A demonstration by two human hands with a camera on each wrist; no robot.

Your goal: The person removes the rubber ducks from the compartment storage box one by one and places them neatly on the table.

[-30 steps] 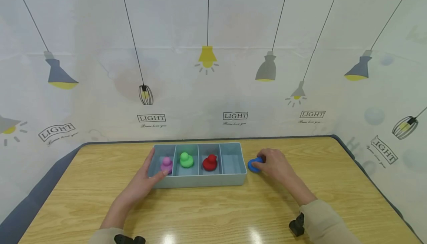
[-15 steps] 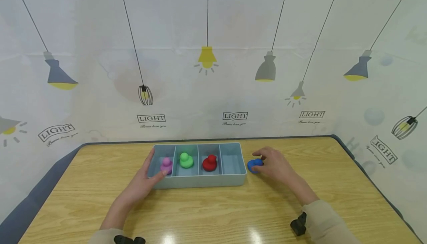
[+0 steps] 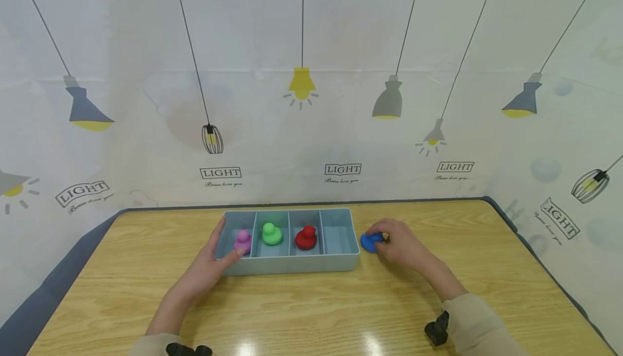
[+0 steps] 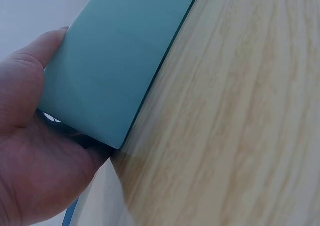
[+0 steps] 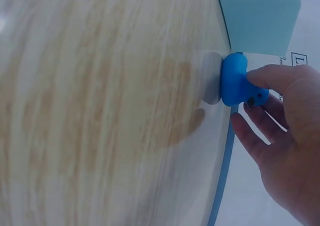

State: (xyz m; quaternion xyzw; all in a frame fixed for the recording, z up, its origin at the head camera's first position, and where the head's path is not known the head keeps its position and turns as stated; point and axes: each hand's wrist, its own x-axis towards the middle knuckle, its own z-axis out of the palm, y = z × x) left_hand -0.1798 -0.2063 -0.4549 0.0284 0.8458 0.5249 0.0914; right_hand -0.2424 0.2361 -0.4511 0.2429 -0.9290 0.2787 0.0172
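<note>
A pale blue box [image 3: 297,265] with a row of compartments stands on the table. My left hand [image 3: 201,272] grips its left end, the thumb over the front rim; in the left wrist view the fingers pass behind the box's end. A purple duck [image 3: 243,241], a green duck [image 3: 271,234] and a red duck [image 3: 306,238] sit in separate compartments. The rightmost compartment holds nothing. Just right of the box, my right hand [image 3: 403,245] pinches a blue toy duck [image 5: 234,81] by its head, between thumb and fingers. The duck's base is at the tabletop.
The wood-grain table [image 3: 302,312] has a dark blue edge at the back, close behind the box. Beyond it hangs a pale backdrop [image 3: 263,101] printed with lamps.
My right fingers loosened around the blue duck half a second ago, showing its head, and have now closed on it again. The left hand, box and other ducks stay put.
</note>
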